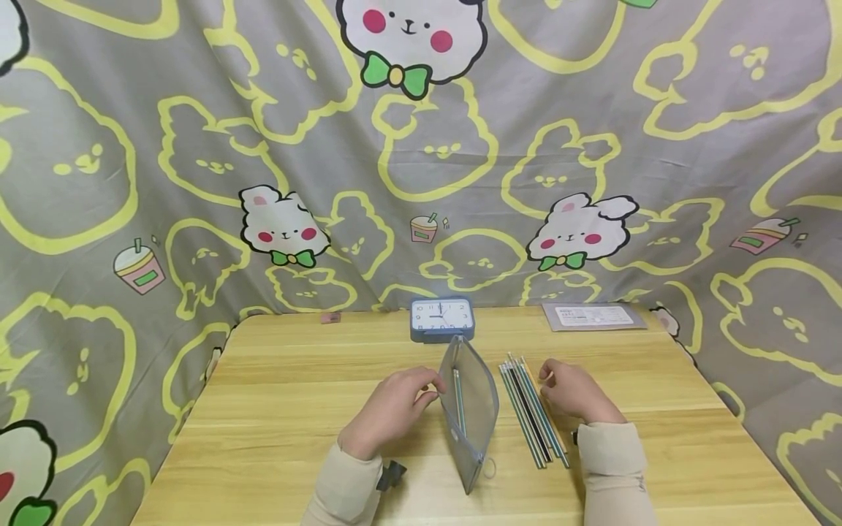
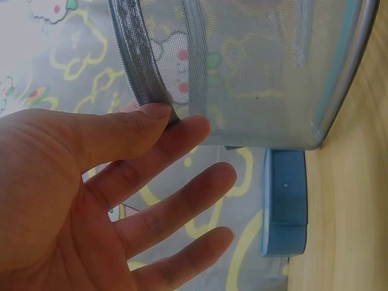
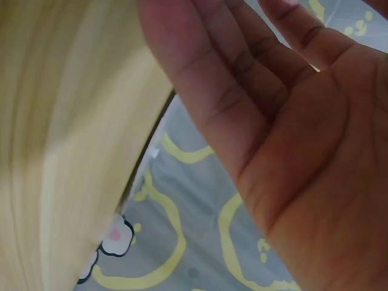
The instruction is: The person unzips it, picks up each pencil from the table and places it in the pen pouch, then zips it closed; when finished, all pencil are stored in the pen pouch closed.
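Note:
In the head view a grey mesh zip pouch (image 1: pixel 483 402) stands upright on the table with its mouth spread. At least one teal pencil (image 1: pixel 459 402) is inside it. My left hand (image 1: pixel 393 407) is at the pouch's left side. The left wrist view shows that thumb and forefinger pinching the zipped edge (image 2: pixel 142 66), the other fingers spread. Right of the pouch lies a bunch of teal, black and yellow pencils (image 1: pixel 530 416). Close by their right side is my right hand (image 1: pixel 575 391), its fingers loosely bent. Nothing shows in its palm in the right wrist view.
A blue clock (image 1: pixel 441 318) stands just behind the pouch. At the back right lies a grey packet with a white label (image 1: pixel 595 316), and a small pinkish piece (image 1: pixel 330 318) is at the back left. Patterned curtain (image 1: pixel 460 183) surrounds the wooden table (image 1: pixel 276 424).

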`<state>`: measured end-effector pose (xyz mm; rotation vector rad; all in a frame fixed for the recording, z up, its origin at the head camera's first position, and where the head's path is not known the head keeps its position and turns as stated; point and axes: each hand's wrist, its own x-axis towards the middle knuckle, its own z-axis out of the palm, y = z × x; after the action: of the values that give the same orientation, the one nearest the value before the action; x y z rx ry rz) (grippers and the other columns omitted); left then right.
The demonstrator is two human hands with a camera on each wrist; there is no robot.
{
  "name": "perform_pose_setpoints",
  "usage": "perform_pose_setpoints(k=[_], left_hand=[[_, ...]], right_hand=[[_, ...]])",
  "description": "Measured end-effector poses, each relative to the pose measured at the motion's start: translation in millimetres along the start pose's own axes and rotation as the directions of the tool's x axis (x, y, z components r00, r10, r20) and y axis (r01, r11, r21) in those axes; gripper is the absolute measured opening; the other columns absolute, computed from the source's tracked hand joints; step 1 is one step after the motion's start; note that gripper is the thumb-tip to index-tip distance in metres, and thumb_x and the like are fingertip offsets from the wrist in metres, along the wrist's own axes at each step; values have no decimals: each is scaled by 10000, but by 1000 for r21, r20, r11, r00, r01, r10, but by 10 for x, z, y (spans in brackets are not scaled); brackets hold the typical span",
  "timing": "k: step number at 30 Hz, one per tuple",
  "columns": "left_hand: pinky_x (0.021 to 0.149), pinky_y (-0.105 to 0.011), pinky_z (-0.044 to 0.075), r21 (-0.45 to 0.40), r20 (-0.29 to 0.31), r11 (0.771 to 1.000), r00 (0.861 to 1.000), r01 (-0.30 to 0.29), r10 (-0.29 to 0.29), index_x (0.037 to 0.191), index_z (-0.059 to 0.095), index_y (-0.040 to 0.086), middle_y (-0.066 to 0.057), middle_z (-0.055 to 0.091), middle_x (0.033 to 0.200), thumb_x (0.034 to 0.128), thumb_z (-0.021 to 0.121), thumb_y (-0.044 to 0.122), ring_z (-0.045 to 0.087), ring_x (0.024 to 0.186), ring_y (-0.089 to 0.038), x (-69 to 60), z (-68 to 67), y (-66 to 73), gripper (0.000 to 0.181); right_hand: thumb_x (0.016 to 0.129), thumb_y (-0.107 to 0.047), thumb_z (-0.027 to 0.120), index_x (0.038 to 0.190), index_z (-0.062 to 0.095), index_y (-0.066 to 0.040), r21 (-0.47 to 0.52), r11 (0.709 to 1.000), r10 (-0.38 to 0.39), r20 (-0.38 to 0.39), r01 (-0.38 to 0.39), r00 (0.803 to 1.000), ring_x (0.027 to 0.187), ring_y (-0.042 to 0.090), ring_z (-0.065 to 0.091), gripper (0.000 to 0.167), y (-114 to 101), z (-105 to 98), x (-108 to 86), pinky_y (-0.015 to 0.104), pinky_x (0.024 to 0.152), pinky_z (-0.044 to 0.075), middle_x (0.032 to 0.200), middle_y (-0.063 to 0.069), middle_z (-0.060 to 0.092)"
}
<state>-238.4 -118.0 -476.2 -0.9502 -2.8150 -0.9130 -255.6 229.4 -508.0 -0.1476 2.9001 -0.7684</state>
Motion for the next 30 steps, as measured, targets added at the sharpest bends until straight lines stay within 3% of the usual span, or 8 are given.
perform_pose_setpoints(k=[7,17,30], left_hand=[[944,-388,602,-1,2,1000,1000,0,0,1083,750,185,45,769,1175,1014,704,80,729,1123,-175,0,1,-3,134],[952,-392,602,3,4,1000,1000,2,-2,1076,749,196,41,770,1181,1016,702,84,729,1131,-177,2,3,-10,136],[954,-385,601,1,2,1000,1000,-3,3,1074,749,195,37,771,1184,1017,701,82,728,1130,-169,6,11,-18,136]], right_hand=[[886,-39,676,1062,650,-18,7,1000,-5,-16,5,1000,862,281,668,179,38,67,56,452,728,569,980,151,729],[916,-40,670,1087,654,-19,23,1000,13,13,-13,1000,827,243,658,174,8,96,71,377,674,548,995,141,734],[881,-44,692,1049,658,-49,-43,999,0,-3,0,1000,864,282,676,171,-4,115,98,450,727,562,983,131,739]])
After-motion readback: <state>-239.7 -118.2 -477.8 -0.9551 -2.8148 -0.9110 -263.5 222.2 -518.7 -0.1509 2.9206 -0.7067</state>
